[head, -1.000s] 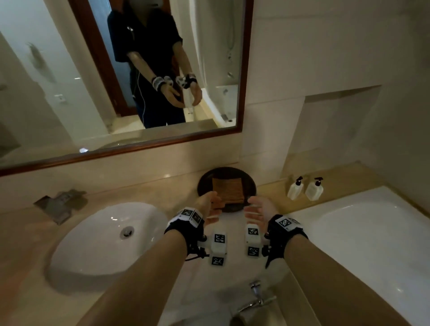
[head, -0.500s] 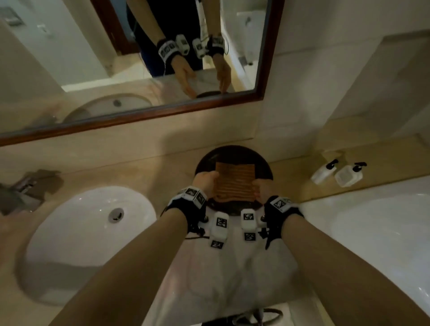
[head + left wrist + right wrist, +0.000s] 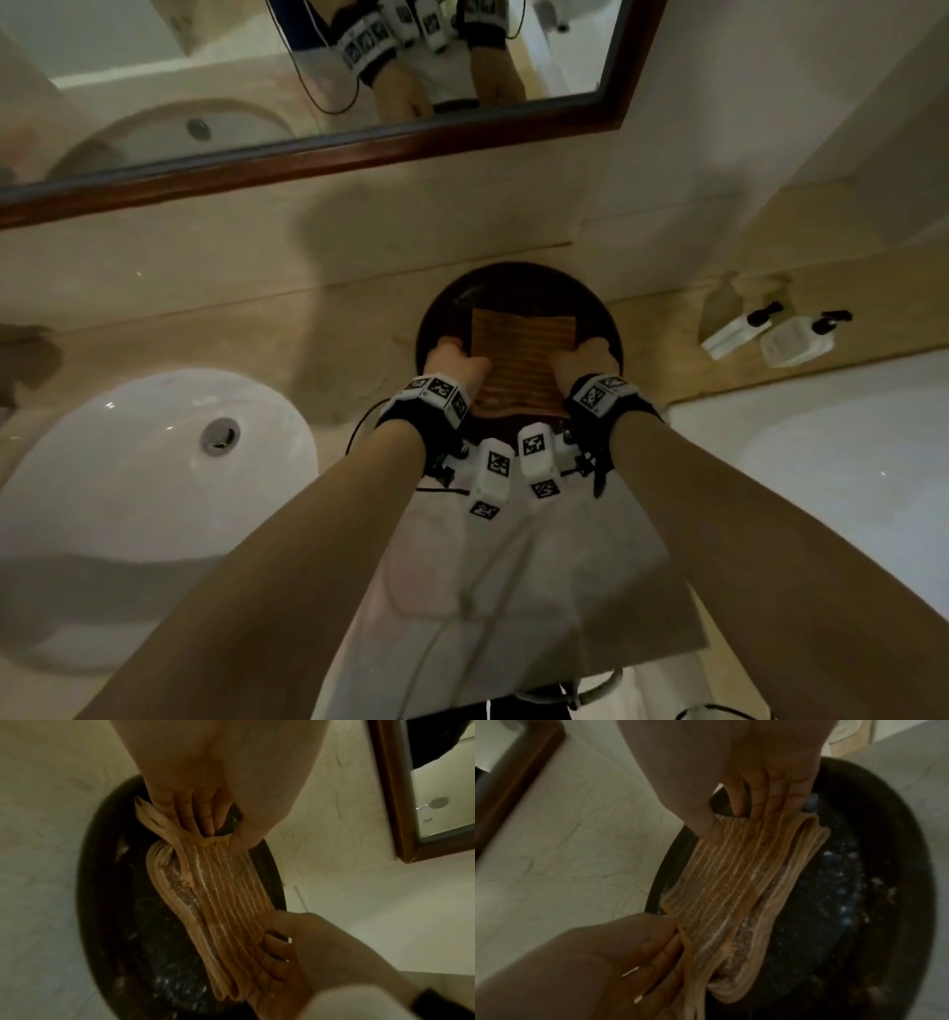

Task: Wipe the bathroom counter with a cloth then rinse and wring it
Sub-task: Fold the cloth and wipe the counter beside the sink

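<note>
A folded orange-tan ribbed cloth [image 3: 518,349] lies over a dark round tray [image 3: 513,272] on the beige counter [image 3: 257,329], against the back wall. My left hand [image 3: 457,360] grips the cloth's left side and my right hand [image 3: 580,360] grips its right side. In the left wrist view the left hand [image 3: 192,811] has fingers under the cloth [image 3: 226,892] and the thumb on top. In the right wrist view the right hand [image 3: 757,801] pinches the cloth [image 3: 731,882] the same way. The cloth hangs slightly above the speckled tray floor [image 3: 834,892].
A white oval sink [image 3: 154,462] is set in the counter to the left, with a tap [image 3: 25,354] at the frame's edge. Two white pump bottles [image 3: 739,329] [image 3: 796,339] stand on the right. A white bathtub [image 3: 821,462] lies beyond. A wood-framed mirror [image 3: 359,149] hangs above.
Both hands have reached forward from above the counter's front to the tray and taken hold of the cloth's two sides. The view has tilted down and moved closer.
</note>
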